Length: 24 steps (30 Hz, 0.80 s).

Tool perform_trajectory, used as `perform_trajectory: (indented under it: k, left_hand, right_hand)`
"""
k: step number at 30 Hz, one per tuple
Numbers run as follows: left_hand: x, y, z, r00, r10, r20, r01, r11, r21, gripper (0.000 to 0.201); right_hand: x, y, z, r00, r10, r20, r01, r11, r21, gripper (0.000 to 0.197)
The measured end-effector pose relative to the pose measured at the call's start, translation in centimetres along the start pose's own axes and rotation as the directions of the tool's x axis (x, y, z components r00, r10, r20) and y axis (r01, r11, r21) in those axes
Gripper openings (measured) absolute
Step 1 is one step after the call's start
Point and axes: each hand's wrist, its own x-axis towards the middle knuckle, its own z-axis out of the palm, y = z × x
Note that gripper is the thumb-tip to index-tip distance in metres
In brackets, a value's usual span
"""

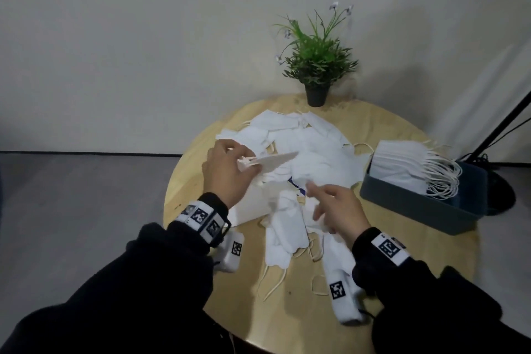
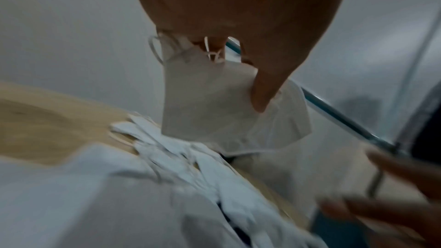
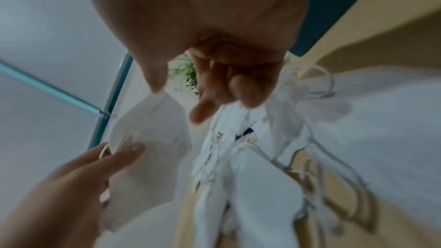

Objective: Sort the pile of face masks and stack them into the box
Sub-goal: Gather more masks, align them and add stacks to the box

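A loose pile of white face masks (image 1: pixel 304 149) covers the middle of the round wooden table (image 1: pixel 373 253). My left hand (image 1: pixel 227 172) holds one folded white mask (image 1: pixel 275 160) above the pile, gripped at its ear-loop end; in the left wrist view this mask (image 2: pixel 214 105) hangs from my fingers. My right hand (image 1: pixel 336 207) hovers over the near masks with fingers relaxed and holds nothing. The right wrist view shows those fingers (image 3: pixel 224 90) spread above the pile (image 3: pixel 238 157). A dark blue-grey box (image 1: pixel 419 204) at the right holds a standing stack of masks (image 1: pixel 402 164).
A potted green plant (image 1: pixel 317 66) stands at the table's far edge by the wall. More masks (image 1: pixel 284 236) lie near the front, loops trailing. A black stand base (image 1: pixel 500 190) sits on the floor beyond the box.
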Motion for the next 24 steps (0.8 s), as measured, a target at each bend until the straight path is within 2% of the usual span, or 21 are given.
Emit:
perform_trajectory:
  k: [2,3,4,5,6,7,9,11,12,13,14,15,16,17,18,19,20,22,23,24]
  left_hand:
    - [-2.2,2.5,1.3,0.976,0.215,0.016,-0.216,0.975,0.060,0.017]
    - [-3.3,3.4,2.3,0.939,0.331,0.092,-0.339,0.937,0.084,0.018]
    - [-4.2,4.1,3.2,0.884,0.416,0.211,-0.440,0.895,0.079,0.020]
    - [-4.8,4.4,4.0,0.823,0.460,0.334,-0.503,0.863,0.052,0.022]
    - [-5.0,4.4,4.5,0.768,0.472,0.434,-0.533,0.846,0.024,0.025]
    - [-4.8,4.1,4.7,0.726,0.454,0.516,-0.527,0.850,-0.006,0.028]
    - [-3.6,3.4,4.6,0.634,0.360,0.684,-0.449,0.892,-0.052,0.032]
    - [-1.7,2.8,4.0,0.504,0.238,0.830,-0.375,0.926,-0.038,0.035]
    - [-0.6,2.9,3.7,0.498,0.210,0.841,-0.322,0.946,-0.046,0.033]
    - [0.8,3.1,3.5,0.553,0.204,0.808,-0.218,0.971,-0.096,0.030]
    - [2.1,3.6,3.5,0.644,0.189,0.741,-0.072,0.980,-0.187,0.026]
    - [3.6,4.0,3.9,0.744,0.128,0.656,0.078,0.958,-0.276,0.025]
    - [4.9,4.5,4.6,0.821,0.036,0.570,0.188,0.925,-0.329,0.024]
    - [6.1,4.9,5.8,0.870,-0.043,0.490,0.228,0.919,-0.323,0.020]
    - [7.1,5.3,7.1,0.898,-0.077,0.434,0.203,0.946,-0.253,0.016]
    - [7.7,5.6,8.5,0.899,-0.074,0.432,0.140,0.983,-0.123,0.021]
    - [8.0,5.7,10.0,0.878,-0.064,0.475,0.053,0.998,0.038,0.042]
    - [7.8,6.2,12.4,0.808,-0.127,0.575,-0.061,0.953,0.296,0.086]
    - [7.7,6.2,13.2,0.793,-0.166,0.586,-0.067,0.933,0.354,0.096]
    - [7.6,6.0,13.9,0.798,-0.195,0.570,-0.041,0.926,0.375,0.096]
  right_hand:
    - [-0.4,-1.3,-0.4,0.972,0.108,0.207,-0.175,0.924,0.341,0.071]
    - [-0.6,-1.8,-0.6,0.949,0.120,0.290,-0.243,0.867,0.436,0.073]
    - [-0.6,-1.7,-0.7,0.950,0.107,0.295,-0.243,0.845,0.477,0.064]
    - [-0.4,-1.4,-0.9,0.969,0.087,0.231,-0.189,0.863,0.468,0.045]
    - [0.1,-0.8,-1.1,0.993,0.072,0.096,-0.106,0.900,0.423,0.026]
    - [0.6,-0.2,-1.4,0.996,0.068,-0.061,-0.041,0.932,0.361,0.017]
    - [1.4,0.7,-2.1,0.960,0.060,-0.274,0.030,0.950,0.310,0.020]
    - [1.4,0.7,-2.9,0.922,0.033,-0.386,0.085,0.955,0.284,0.028]
    - [1.3,0.6,-3.2,0.903,-0.005,-0.430,0.120,0.963,0.242,0.031]
    - [1.0,0.3,-3.4,0.882,-0.058,-0.468,0.167,0.967,0.195,0.031]
    - [0.7,0.0,-3.6,0.850,-0.115,-0.514,0.229,0.959,0.164,0.030]
    - [0.5,-0.2,-3.7,0.815,-0.157,-0.558,0.297,0.940,0.169,0.029]
    - [0.7,-0.2,-3.8,0.777,-0.169,-0.606,0.348,0.918,0.190,0.030]
    - [0.8,-0.3,-4.1,0.750,-0.156,-0.643,0.383,0.894,0.231,0.031]
    - [1.1,-0.2,-4.3,0.733,-0.125,-0.669,0.399,0.875,0.274,0.031]
    - [1.4,-0.1,-4.6,0.727,-0.092,-0.680,0.407,0.855,0.320,0.031]
    - [1.6,0.0,-4.8,0.735,-0.056,-0.676,0.401,0.840,0.366,0.028]
    - [1.8,0.2,-5.0,0.802,0.011,-0.597,0.349,0.802,0.484,0.016]
    - [1.8,0.3,-5.0,0.850,0.039,-0.525,0.297,0.788,0.539,0.012]
    - [1.9,0.4,-5.0,0.885,0.060,-0.462,0.243,0.787,0.567,0.018]
